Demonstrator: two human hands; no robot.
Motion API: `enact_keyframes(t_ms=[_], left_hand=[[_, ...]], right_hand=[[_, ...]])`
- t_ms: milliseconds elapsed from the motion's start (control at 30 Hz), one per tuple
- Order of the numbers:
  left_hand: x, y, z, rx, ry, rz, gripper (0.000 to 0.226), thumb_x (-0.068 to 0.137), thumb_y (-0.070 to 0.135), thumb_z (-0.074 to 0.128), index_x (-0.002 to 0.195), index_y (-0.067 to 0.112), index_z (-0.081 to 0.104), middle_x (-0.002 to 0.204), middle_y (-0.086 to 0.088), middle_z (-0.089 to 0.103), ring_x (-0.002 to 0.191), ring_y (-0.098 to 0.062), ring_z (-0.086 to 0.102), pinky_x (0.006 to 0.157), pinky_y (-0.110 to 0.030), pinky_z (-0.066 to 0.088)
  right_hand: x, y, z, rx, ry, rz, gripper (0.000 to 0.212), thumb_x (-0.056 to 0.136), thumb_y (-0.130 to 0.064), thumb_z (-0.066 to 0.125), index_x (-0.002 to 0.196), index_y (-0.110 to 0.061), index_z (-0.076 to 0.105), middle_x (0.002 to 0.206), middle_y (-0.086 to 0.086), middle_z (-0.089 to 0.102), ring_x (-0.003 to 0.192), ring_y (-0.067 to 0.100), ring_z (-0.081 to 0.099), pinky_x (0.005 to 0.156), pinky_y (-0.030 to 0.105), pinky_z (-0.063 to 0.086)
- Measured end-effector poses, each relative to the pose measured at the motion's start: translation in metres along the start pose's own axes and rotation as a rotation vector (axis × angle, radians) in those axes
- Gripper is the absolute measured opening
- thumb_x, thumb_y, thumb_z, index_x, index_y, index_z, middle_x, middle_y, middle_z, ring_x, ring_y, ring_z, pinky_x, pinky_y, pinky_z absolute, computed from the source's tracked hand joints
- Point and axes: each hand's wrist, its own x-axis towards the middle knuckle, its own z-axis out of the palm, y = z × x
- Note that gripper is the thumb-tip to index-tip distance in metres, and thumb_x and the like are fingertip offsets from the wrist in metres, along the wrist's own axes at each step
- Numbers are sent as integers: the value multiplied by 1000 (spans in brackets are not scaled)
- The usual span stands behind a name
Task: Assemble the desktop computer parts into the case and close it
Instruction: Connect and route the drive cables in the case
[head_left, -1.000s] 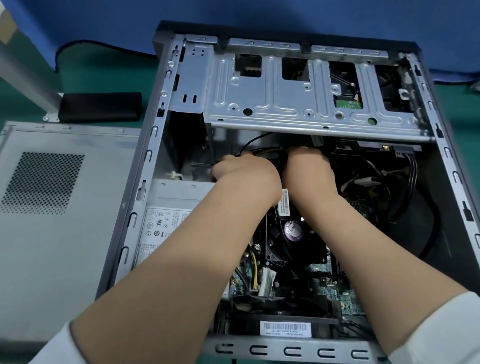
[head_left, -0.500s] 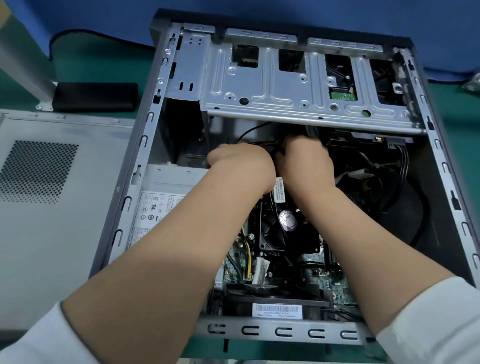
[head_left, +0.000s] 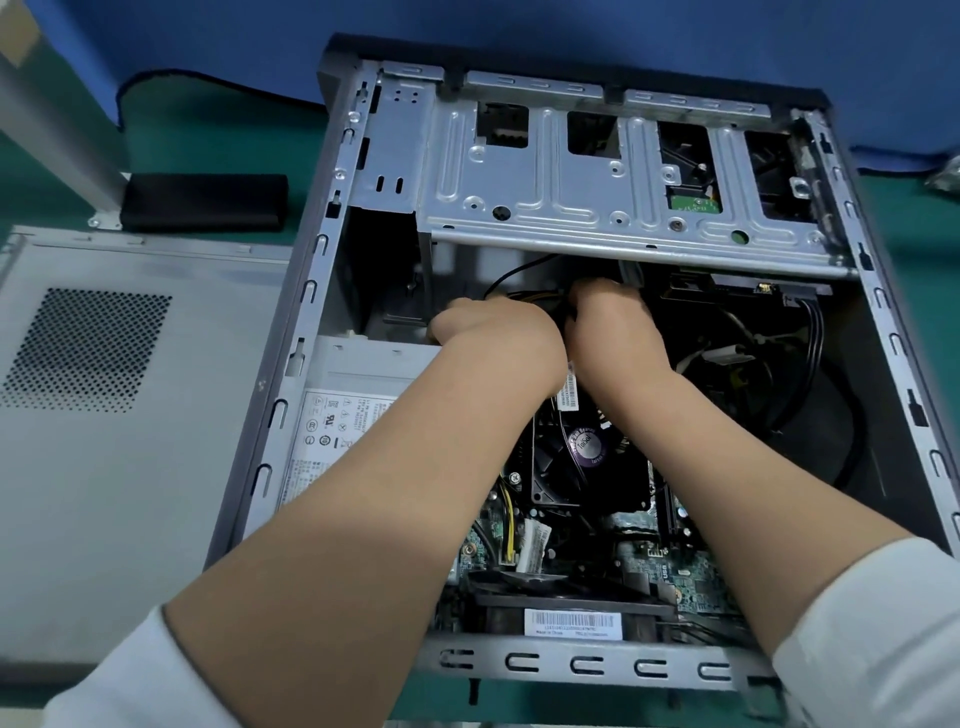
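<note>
The open grey computer case lies on its side with the motherboard and black CPU fan showing. Both hands reach deep inside, just under the silver drive cage. My left hand and my right hand are curled side by side around a bundle of black and yellow cables. The fingertips are hidden below the hands, so the exact grip is unclear. The power supply sits to the left of the left wrist.
The detached side panel with its perforated vent lies flat left of the case on a green mat. A black pad and a metal post stand behind it. Black cables loop inside the case at the right.
Both hands stay together under the drive cage, shifting only slightly. The camera view has drifted a little, so the case sits differently in the frame.
</note>
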Motion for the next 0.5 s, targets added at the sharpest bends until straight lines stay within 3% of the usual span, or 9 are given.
enact_keyframes(t_ms=[233,400,500], left_hand=[[-1,1,-1,8,-45,-3,48,90,21,51,137,16,42,141,-8,37,130,-34,33,95,-43,37],[-3,2,-4,1,-9,4,42,87,17,52,129,16,50,136,-8,45,126,-34,40,81,-39,35],[-4,4,-7,-110,89,55,27,93,20,47,118,17,56,129,-10,53,117,-32,48,82,-39,38]], right_hand=[[1,2,0,-58,-23,11,21,90,-3,46,108,-2,55,106,19,59,96,36,58,66,30,36],[0,0,-3,-98,-22,18,20,90,-5,48,108,-4,57,104,17,61,95,35,60,66,30,37],[-4,-2,-11,-116,-47,-3,21,87,-6,52,107,-6,57,105,16,63,96,34,62,67,30,38]])
